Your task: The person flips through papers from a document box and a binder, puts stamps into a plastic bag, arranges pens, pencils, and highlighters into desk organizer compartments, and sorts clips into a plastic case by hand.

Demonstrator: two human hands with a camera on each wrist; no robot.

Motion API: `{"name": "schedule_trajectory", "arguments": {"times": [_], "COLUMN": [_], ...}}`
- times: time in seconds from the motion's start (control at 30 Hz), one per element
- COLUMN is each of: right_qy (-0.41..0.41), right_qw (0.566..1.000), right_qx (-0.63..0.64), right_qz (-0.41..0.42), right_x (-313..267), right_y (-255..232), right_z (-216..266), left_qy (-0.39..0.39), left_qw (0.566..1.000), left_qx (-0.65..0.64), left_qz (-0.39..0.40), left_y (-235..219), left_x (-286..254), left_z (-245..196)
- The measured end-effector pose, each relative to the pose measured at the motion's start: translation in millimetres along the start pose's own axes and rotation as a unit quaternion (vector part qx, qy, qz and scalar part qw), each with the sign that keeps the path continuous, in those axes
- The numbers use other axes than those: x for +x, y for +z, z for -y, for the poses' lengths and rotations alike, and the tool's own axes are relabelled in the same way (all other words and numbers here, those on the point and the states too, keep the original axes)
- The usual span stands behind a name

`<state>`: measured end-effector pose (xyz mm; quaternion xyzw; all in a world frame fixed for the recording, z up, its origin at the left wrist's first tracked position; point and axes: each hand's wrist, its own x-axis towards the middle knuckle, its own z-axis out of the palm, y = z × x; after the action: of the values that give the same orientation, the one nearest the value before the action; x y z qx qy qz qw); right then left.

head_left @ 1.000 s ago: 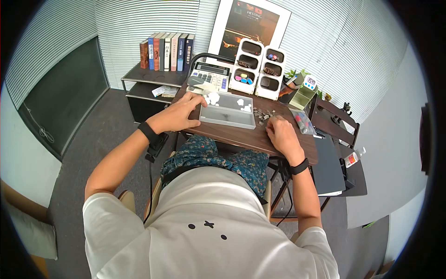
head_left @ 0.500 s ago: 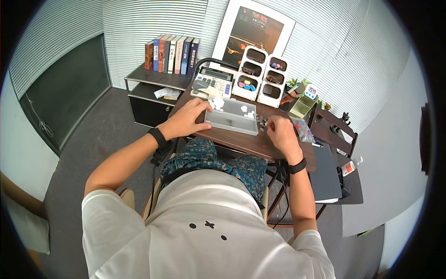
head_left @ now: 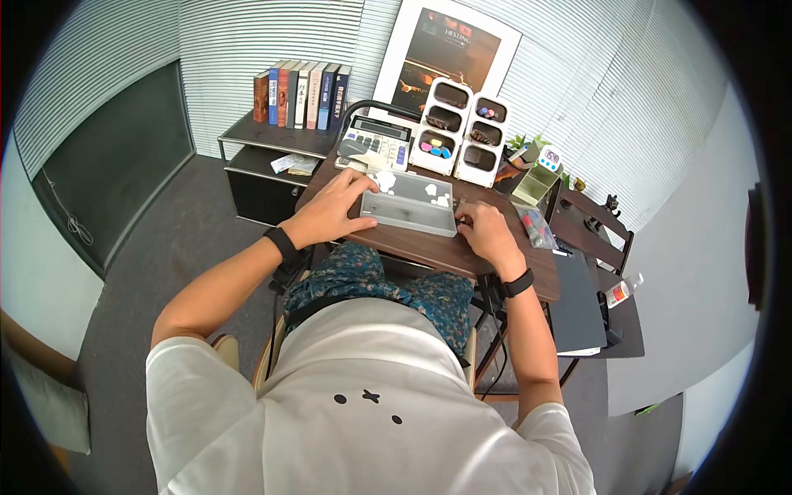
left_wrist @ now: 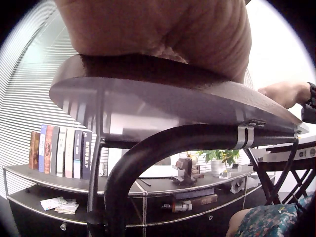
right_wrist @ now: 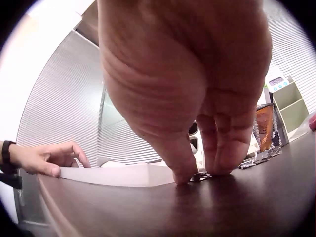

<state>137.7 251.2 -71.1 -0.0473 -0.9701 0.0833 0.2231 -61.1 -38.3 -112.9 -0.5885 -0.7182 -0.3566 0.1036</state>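
Observation:
A translucent rectangular tray (head_left: 408, 216) lies on the brown table, with white pieces (head_left: 385, 181) in its back part. My left hand (head_left: 330, 210) holds the tray's left end, thumb at the near corner and fingers farther back. In the right wrist view, that hand (right_wrist: 44, 158) is at the far end of the tray (right_wrist: 123, 175). Just beyond the tray's right end, my right hand (head_left: 491, 235) has its fingertips down at the tabletop. Its thumb and fingers (right_wrist: 224, 160) pinch a small shiny piece (right_wrist: 200, 176); more silvery pieces (right_wrist: 259, 159) lie beside them.
Behind the tray stand a calculator (head_left: 379, 142) and two white compartment racks (head_left: 437, 130). A bag of coloured items (head_left: 536, 227) and a green holder with a clock (head_left: 535, 183) are at the right. Books (head_left: 305, 95) stand on the cabinet at the back left.
My right hand has moved left, from the right of the small pieces to beside the tray's right end, and its fingers have lowered. The left hand stays at the tray's left end.

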Motion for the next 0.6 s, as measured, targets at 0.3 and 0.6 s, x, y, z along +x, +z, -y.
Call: {"name": "schedule_trajectory", "arguments": {"times": [0.3, 0.6], "right_qy": [0.003, -0.031], "right_qw": [0.999, 0.98], "right_qx": [-0.049, 0.139], "right_qz": [0.008, -0.137], "right_x": [-2.5, 13.5], "right_y": [0.2, -9.1], "right_z": [-6.1, 43.1], "left_qy": [0.027, -0.01], "left_qw": [0.999, 1.0], "left_qx": [0.023, -0.01], "left_qz": [0.036, 0.021], "left_y": [1.1, -0.8], "left_x": [0.0, -0.8], "left_z": [0.5, -4.7]}}
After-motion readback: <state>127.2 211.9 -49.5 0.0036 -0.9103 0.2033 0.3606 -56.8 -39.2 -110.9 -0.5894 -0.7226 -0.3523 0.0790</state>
